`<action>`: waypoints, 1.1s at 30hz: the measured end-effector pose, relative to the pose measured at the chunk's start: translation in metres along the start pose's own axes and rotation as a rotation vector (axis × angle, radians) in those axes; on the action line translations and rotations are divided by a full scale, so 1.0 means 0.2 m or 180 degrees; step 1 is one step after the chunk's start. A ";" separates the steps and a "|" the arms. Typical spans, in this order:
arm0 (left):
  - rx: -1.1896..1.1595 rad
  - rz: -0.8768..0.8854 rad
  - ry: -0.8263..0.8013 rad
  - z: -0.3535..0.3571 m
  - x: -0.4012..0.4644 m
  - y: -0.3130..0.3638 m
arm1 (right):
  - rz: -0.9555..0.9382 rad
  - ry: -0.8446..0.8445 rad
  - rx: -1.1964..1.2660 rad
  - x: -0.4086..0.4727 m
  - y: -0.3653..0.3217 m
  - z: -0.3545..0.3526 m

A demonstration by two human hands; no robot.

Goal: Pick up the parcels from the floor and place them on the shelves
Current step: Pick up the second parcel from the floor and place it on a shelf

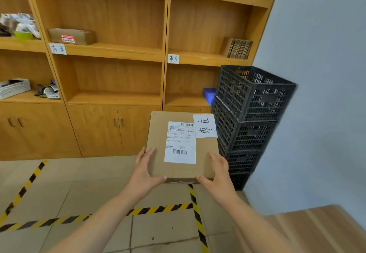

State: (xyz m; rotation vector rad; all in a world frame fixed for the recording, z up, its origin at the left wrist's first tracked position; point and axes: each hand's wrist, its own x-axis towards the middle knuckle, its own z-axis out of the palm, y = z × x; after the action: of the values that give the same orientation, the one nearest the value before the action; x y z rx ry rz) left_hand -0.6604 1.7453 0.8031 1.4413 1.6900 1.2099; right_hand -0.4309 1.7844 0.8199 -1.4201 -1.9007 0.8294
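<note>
The parcel (pixel 182 146) is showing plain brown cardboard with white labels (pixel 179 143); the shelves (pixel 114 51) are displaying yellowish wood grain; the crates (pixel 249 114) are appearing black; floor tape (pixel 158 209) is showing yellow-black stripes.

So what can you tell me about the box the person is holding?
It is a plain brown cardboard parcel, squarish and closed, held up off the floor in front of the wooden shelves. On its top face sits a white printed shipping label with two barcodes, and a smaller white slip with handwritten characters at the far right corner. The left hand grips its left near edge and the right hand its right near edge. Nothing else touches it.
</note>
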 end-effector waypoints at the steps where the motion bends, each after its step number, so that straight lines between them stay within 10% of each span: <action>1: 0.0022 -0.0006 -0.0029 -0.01 0.07 -0.02 | 0.0026 0.0000 0.0005 0.06 0.00 0.02; 33: 0.0295 0.0185 0.0396 0.34 2.58 0.05 | -0.0263 0.0065 0.0283 2.66 0.33 -0.18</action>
State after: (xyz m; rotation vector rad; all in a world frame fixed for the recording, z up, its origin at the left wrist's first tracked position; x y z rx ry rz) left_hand -0.7136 2.2626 0.8428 1.5071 1.8200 1.2915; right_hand -0.4879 2.3183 0.8476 -1.2837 -1.8704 0.8457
